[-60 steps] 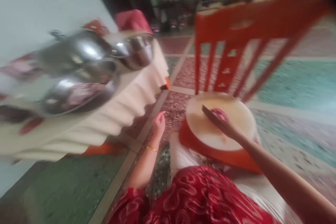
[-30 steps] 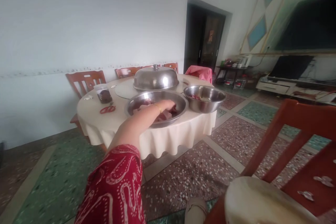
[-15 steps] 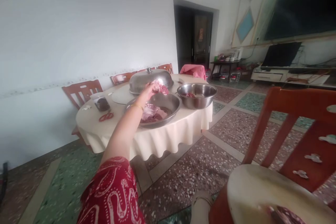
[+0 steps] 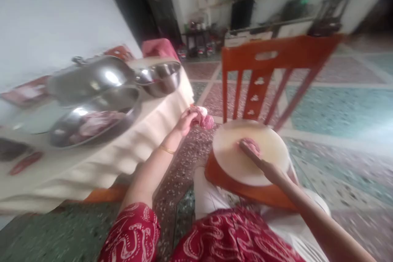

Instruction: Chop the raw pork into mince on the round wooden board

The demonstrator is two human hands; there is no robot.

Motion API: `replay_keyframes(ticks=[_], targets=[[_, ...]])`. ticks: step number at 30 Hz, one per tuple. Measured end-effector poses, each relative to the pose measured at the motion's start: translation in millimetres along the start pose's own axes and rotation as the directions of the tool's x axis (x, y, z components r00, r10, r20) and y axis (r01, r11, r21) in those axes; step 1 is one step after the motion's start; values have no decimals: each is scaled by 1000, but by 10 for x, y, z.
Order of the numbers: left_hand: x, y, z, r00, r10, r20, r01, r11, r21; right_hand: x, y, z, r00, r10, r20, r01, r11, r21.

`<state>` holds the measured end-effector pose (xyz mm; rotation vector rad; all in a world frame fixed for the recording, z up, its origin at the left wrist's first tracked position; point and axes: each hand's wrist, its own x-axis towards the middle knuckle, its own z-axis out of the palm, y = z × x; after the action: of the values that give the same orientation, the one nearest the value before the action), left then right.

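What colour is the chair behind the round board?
Orange-red chair, seen best in the head view.

I see soft, even daylight, with bright glare spots on the steel bowls [image 4: 92, 123]. Motion blur smears my whole view, worst at the left and right edges; the round board [image 4: 233, 159] is clearest. Straight lines bow and lean toward the corners.

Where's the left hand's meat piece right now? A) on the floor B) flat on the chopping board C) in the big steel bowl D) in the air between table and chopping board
D: the left hand holds the meat piece in the air, past the table edge and short of the chopping board.
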<state>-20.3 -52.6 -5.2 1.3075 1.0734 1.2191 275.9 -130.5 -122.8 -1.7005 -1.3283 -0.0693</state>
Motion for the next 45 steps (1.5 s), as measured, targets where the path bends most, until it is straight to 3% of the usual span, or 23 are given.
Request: replay_keyframes(ticks=[1,2,3,4,6,9,11,15,19,27,32,35,39,45], targets=[[-7,-340,267,1000,6,-13,-4,993,116,-26,219,-99,983,-6,184,22,996,-81],[-38,-675,529,998,33,-48,-20,965,263,-42,401,-167,868,-10,496,98,983,-152],[-95,-995,780,999,45,-9,-37,907,420,-48,548,-202,631,41,775,194,959,-208],[-178,-1291,1016,996,64,59,-86,825,558,-49,663,-209,550,94,830,201,950,-241],[-403,-1777,1418,961,106,256,-263,644,718,-43,814,-163,463,161,872,200,939,-280],[-776,-2200,1801,893,110,436,-437,441,784,-43,897,-74,414,195,889,236,920,-311],[-957,-2306,1889,868,138,478,-491,390,779,-45,891,-64,386,190,903,284,907,-312],[-1054,-2347,1770,853,211,478,-516,483,708,-55,785,-153,340,181,923,345,889,-301],[-967,-2405,1641,908,242,343,-419,579,699,-120,659,-236,376,131,917,365,889,-277],[-853,-2410,1740,956,220,197,-295,672,679,-110,649,-242,292,169,941,502,811,-301],[-885,-2342,1883,975,201,97,-198,579,791,-41,617,-146,278,187,942,482,822,-305],[-879,-2322,1798,956,226,187,-283,536,795,-68,546,-79,279,162,947,474,834,-283],[-835,-2268,1635,931,173,320,-362,546,756,-137,473,-24,257,171,951,472,837,-278],[-810,-2412,1807,968,199,152,-235,516,823,-148,554,-18,218,216,952,441,848,-294]])
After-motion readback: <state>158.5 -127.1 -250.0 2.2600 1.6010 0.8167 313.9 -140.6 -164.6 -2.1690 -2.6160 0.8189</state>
